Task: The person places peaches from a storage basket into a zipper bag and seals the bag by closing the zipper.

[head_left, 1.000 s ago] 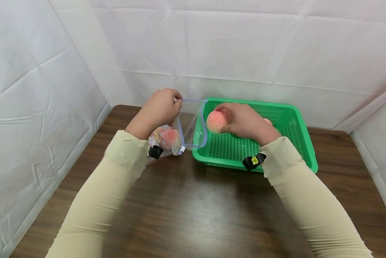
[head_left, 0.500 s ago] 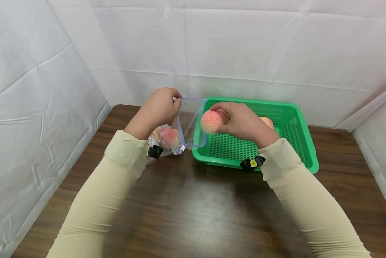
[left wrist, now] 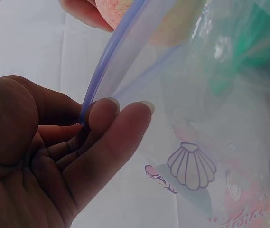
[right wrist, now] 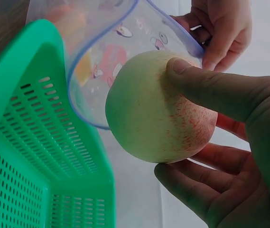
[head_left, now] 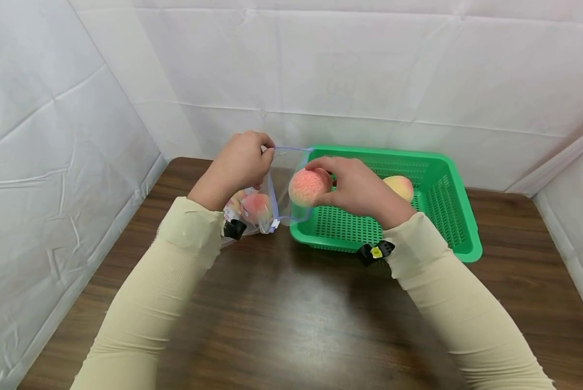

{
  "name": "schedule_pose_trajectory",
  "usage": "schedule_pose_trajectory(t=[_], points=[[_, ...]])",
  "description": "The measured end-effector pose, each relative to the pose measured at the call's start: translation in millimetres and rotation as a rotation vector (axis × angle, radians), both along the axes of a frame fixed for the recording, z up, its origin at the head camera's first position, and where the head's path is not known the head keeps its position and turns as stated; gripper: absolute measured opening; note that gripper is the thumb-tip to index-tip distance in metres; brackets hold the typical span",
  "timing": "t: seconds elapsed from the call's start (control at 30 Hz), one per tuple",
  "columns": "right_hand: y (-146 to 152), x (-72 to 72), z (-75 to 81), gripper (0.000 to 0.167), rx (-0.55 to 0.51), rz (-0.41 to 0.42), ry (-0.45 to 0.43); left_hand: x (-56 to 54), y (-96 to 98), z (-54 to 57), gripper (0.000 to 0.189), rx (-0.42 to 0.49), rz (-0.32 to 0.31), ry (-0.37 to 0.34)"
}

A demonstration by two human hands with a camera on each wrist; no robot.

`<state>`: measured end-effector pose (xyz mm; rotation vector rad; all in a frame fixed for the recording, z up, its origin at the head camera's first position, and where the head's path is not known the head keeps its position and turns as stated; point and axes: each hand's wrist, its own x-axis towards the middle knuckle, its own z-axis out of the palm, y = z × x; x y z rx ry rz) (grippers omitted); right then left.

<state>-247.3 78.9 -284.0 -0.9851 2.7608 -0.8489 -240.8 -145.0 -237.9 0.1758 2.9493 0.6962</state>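
Observation:
My left hand (head_left: 243,162) pinches the purple-edged rim of a clear zip bag (left wrist: 191,114) printed with shells and small figures. Its mouth gapes toward the right, and a peach (head_left: 256,208) shows through the plastic among other fruit. In my right hand (head_left: 355,187) is a pink and pale yellow peach (right wrist: 158,107), gripped between thumb and fingers. That peach is at the bag's mouth, above the left end of the green basket (head_left: 454,211). Whether it touches the bag's rim I cannot tell. Another peach (head_left: 399,188) lies in the basket behind my right wrist.
The basket stands at the back of a dark wooden table (head_left: 291,314), with the bag at its left. A white sheet (head_left: 350,70) hangs behind, and more white sheeting encloses both sides. A white slider (head_left: 274,224) sits at the bag's near corner.
My right hand has carried its peach left to the bag's mouth, uncovering more of the peach in the basket. The left hand and bag have stayed nearly still.

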Motion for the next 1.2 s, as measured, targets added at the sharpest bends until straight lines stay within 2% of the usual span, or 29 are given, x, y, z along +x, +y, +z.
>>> schedule_pose_trajectory(t=[0.47,0.83,1.2], points=[[-15,3.6,-8.1,0.056,0.019,0.035,-0.017,1.3,-1.1,-0.3,0.036,0.006,0.0,0.003],[-24,8.9,-16.7,0.053,0.017,0.083,-0.037,3.1,-0.5,-2.9,0.036,-0.017,0.0,0.006],[-20,6.8,-13.3,0.05,0.018,0.075,-0.004,3.0,-1.5,-1.3,0.037,-0.002,-0.005,-0.003]])
